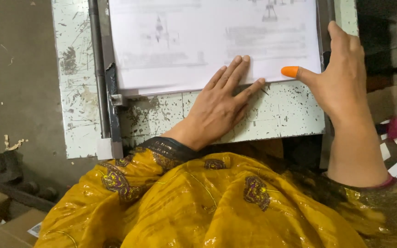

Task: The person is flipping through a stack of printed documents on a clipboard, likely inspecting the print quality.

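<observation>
A stack of white printed sheets (198, 41) lies on a worn, chipped white cutter board (281, 115). My left hand (221, 103) rests flat with its fingers spread, the fingertips pressing the near edge of the paper. My right hand (341, 73) is at the stack's right edge, against the board's right side. Its thumb wears an orange rubber tip (290, 71) that touches the paper's near right corner. Neither hand grips anything.
A dark metal rail (99, 69) with a bracket (116, 98) runs along the board's left side, beside the paper. My yellow patterned clothing (198, 202) fills the foreground. Cardboard boxes (1, 216) sit at lower left on the grey floor, and paper scraps lie at right.
</observation>
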